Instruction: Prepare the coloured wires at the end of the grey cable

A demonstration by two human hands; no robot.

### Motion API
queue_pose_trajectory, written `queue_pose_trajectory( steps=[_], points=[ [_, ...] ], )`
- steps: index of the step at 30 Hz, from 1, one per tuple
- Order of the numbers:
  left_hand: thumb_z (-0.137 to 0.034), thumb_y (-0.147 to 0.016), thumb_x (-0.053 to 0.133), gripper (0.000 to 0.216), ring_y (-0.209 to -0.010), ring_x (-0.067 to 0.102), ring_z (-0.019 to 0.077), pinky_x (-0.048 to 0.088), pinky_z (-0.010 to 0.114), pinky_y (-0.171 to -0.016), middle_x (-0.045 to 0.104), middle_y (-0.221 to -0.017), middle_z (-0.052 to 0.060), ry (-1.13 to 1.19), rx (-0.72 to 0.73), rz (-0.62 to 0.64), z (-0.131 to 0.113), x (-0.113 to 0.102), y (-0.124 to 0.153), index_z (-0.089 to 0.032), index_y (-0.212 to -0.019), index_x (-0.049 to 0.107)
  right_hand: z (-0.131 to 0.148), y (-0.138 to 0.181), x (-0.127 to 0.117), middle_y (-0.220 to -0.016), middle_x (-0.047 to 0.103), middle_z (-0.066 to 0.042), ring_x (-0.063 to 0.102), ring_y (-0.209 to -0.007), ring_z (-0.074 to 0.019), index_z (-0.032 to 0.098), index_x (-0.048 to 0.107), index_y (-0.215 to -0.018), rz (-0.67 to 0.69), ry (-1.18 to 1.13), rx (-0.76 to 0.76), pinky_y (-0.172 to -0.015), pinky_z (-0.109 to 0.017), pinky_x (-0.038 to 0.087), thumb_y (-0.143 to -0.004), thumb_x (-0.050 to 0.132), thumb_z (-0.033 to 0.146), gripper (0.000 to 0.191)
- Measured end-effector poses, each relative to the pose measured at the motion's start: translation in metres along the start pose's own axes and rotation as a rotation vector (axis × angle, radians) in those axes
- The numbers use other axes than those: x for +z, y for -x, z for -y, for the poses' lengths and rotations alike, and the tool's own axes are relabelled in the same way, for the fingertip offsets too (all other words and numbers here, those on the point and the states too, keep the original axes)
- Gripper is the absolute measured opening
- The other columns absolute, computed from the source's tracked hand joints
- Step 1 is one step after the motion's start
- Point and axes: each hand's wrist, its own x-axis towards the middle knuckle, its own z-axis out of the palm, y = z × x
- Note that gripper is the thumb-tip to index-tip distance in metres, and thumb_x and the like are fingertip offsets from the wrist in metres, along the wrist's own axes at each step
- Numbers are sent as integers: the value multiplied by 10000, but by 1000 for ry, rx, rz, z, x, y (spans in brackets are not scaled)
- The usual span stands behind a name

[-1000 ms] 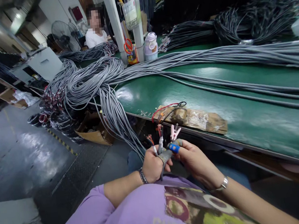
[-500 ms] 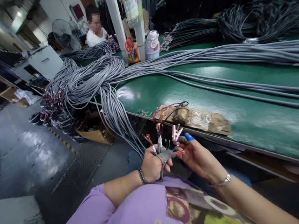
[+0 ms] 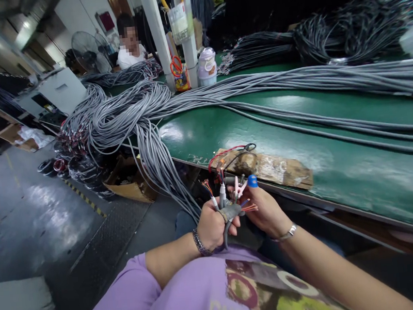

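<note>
My left hand is closed around several grey cable ends whose stripped coloured wires fan out above and to the right of my fist. A grey finger cot covers its thumb. My right hand sits just to the right, pinching a pink clip against the wire tips, with a blue finger cot on one raised finger. Both hands hover in front of the near edge of the green table, below a taped cardboard pad with red and black leads.
Thick bundles of grey cable run across the table and hang off its left end toward a cardboard box and coils on the floor. Another person sits far back, near a fan. A white post, scissors and a jar stand behind.
My right hand has drawn in closer to the left hand and turned, bringing the pink clip onto the wire tips. The left hand has kept its hold on the cables.
</note>
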Motion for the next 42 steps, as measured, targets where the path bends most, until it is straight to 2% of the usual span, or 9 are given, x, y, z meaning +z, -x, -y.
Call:
queue_pose_trajectory(
  steps=[4,10,16,20,23,27,34,38,42],
  points=[
    [-470,-621,747,390,-288,426,65,266,182,-301,546,-449,-23,-16,5,-2,0,0,0,-141,-642,540,1,-2,4,-651,659,-65,605,-611,-209,196,643,-720,52,-115,71,-557,-324,462,-655,584,779,590],
    [-497,-588,757,419,-283,415,63,260,182,-298,537,-437,-30,-38,-34,-23,1,1,-2,-151,-643,528,3,-1,8,-662,646,-45,564,-562,-186,211,616,-710,12,-170,90,-532,-307,443,-619,644,753,551],
    [-536,-589,750,446,-282,418,60,262,180,-297,535,-439,-33,-57,-26,-37,3,-2,4,-153,-630,524,4,7,1,-743,636,-51,556,-615,-185,223,603,-701,90,-134,87,-594,-319,466,-680,518,802,586],
    [-527,-602,754,436,-290,432,64,271,179,-294,555,-461,-27,-57,-11,-59,8,-9,8,-150,-639,538,5,22,-7,-751,631,-38,542,-617,-165,211,651,-772,183,-91,144,-612,-311,456,-682,612,726,525],
    [-508,-643,742,411,-306,444,62,290,175,-304,566,-481,-23,-51,47,-72,14,-13,7,-146,-646,547,3,34,-10,-684,604,-19,533,-625,-159,195,652,-767,234,4,145,-624,-302,437,-662,724,609,433],
    [-492,-692,719,385,-332,464,64,301,168,-323,567,-489,-21,-104,91,-53,19,-16,8,-148,-656,550,-1,40,-9,-648,587,6,481,-582,-125,191,633,-730,126,157,31,-579,-269,387,-668,790,436,297],
    [-504,-664,734,395,-358,481,72,349,184,-349,569,-516,-22,-243,40,63,8,-20,14,-154,-660,550,2,40,1,-615,601,-7,481,-576,-138,190,660,-676,93,280,-46,-572,-285,399,-631,792,477,319],
    [-503,-683,716,393,-345,474,68,332,178,-341,573,-501,-21,-169,75,-24,12,-22,12,-155,-646,538,4,41,5,-588,581,-4,456,-552,-132,194,647,-648,56,328,-40,-541,-281,372,-623,786,501,338],
    [-476,-678,727,375,-323,465,67,296,170,-313,572,-484,-27,-43,105,-95,16,-21,8,-153,-660,537,2,43,6,-561,545,16,438,-534,-120,202,623,-644,28,265,-27,-527,-271,366,-620,791,498,342]
  ],
)
